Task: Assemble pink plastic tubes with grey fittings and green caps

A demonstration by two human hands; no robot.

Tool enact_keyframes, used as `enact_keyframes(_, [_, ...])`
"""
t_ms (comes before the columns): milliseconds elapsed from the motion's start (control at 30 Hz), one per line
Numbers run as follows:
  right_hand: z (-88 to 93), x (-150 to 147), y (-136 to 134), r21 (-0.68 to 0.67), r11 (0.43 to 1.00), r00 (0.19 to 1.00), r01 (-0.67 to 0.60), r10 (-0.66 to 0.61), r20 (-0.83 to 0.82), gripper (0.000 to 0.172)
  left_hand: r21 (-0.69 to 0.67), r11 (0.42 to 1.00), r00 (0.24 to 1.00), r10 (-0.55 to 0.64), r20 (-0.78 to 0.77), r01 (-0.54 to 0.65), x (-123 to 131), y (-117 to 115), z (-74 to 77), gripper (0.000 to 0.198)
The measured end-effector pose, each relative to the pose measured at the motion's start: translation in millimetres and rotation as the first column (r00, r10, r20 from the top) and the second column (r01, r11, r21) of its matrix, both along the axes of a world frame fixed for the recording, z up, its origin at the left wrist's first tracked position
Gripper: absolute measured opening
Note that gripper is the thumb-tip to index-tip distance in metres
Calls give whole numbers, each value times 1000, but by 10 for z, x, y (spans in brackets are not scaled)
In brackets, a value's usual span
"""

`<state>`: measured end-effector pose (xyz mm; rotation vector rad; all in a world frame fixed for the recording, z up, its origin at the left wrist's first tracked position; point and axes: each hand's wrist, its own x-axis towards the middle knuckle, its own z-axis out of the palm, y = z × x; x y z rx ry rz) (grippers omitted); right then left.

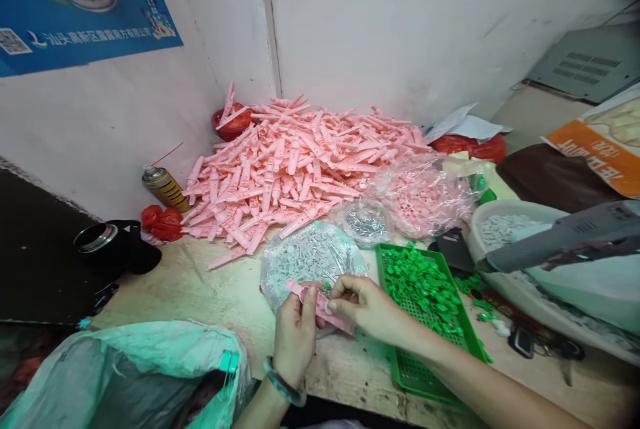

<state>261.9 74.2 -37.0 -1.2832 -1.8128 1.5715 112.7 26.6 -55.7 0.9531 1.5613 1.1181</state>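
My left hand [299,314] is closed around a long pink plastic part [340,320], held tilted over the near rim of a round tray [273,282]. With pinched fingers, my right hand [356,297] works at the middle of that same part. A small white piece seems to be at its fingertips, though the fingers hide most of it. A bit of green shows on the pink part between the hands. Small whitish pieces [300,259] and thin metal pins [340,257] lie in the tray just beyond.
Behind the tray rises a big heap of pink parts [295,162]. Right of my hands sits a green basket [395,362] of small green pieces. A grey power tool [565,236] lies across a white tub at right. An open sack [165,336] stands front left; a spray can [163,186] behind.
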Motion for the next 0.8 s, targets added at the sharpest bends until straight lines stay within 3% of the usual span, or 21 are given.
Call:
enact_keyframes(100, [18,-46,-20,142,990,996,5,-16,82,11,29,999,996,18,91,-21,57,-38,-21,50])
enact_keyframes(200, [11,-54,55,164,986,988,-36,10,155,11,12,998,965,55,256,-60,102,-51,-54,50])
enact_keyframes(267, [-20,-22,197,250,966,959,-69,-5,282,8,-39,993,934,117,338,-110,105,-49,-69,52])
enact_keyframes(367, [-110,43,459,426,900,879,-91,-128,460,12,-87,984,899,176,401,-153,106,-39,-46,58])
enact_keyframes(467, [-222,52,620,452,884,850,-120,-143,506,14,-108,988,883,150,444,-114,142,-23,24,60])
enact_keyframes(600, [-255,22,608,470,873,862,-130,-135,489,17,-106,991,881,122,456,-83,183,3,69,60])
enact_keyframes(700, [-142,48,484,477,871,901,-116,-110,421,18,-112,989,882,141,449,-101,176,19,32,57])
enact_keyframes(800, [11,97,295,421,899,970,-121,17,244,14,-96,990,892,131,433,-99,183,31,-14,54])
